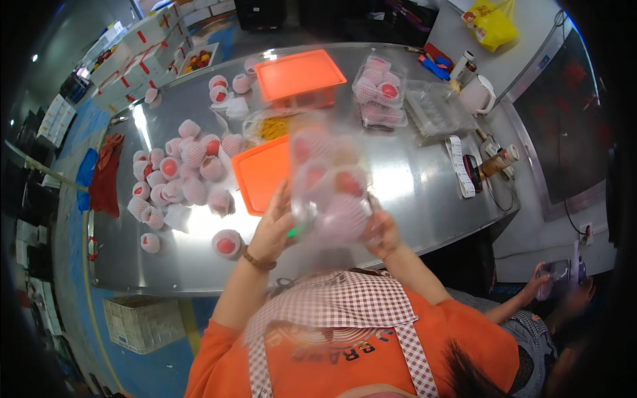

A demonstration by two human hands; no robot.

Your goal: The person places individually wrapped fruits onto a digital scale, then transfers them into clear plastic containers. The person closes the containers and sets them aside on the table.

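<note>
Between my two hands I hold up a clear plastic clamshell box [331, 194], blurred by motion. Several round red fruits in white foam net sleeves show through its walls. My left hand [275, 219] grips one side, with a brown bracelet at the wrist. On the opposite side, my right hand [383, 231] has hold of the box. Behind it lies an orange plastic tray [259, 174], partly hidden. To the left, a group of foam-netted red fruits [184, 164] is spread over the metal table [418, 199]. One netted fruit [226, 243] sits near my left wrist.
Filled clamshells [380, 92] are stacked at the back, beside empty clear trays [438, 107]. An orange crate [298, 74] stands at the far edge. A label strip [462, 166] and a bottle [500, 160] lie right. Another person's hand [535, 283] holds a clear container at lower right.
</note>
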